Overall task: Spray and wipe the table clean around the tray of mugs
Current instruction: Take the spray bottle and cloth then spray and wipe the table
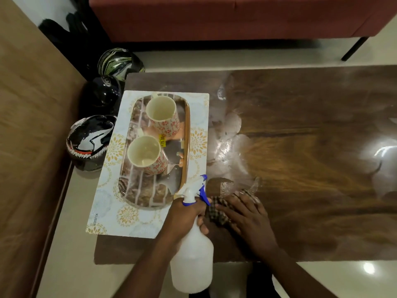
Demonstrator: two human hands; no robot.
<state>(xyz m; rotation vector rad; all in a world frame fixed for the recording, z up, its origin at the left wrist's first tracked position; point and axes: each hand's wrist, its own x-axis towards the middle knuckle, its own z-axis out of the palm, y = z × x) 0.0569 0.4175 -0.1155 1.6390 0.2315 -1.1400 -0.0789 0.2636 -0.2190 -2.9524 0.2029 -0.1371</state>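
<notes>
Spray's down in foamy patches right of the tray (194, 134) but mostly unwiped: my left hand (185, 214) grips the bottle (193, 259) beside it, right hand (245, 214) flat on the cloth (217, 208).

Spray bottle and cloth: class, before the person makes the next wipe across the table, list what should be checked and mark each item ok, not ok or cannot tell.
1. Spray bottle held securely: ok, the left hand grips its neck.
2. Nozzle aimed away from the mugs: ok, it points toward the wet tabletop, right of the tray.
3. Cloth under control: ok, the right hand presses it flat on the table.
4. Spray left to wipe: ok, wet foamy patches lie beside the mat.
5. Mugs stable: ok, both stand upright on the tray.
6. Liquid left in the bottle: cannot tell.
</notes>
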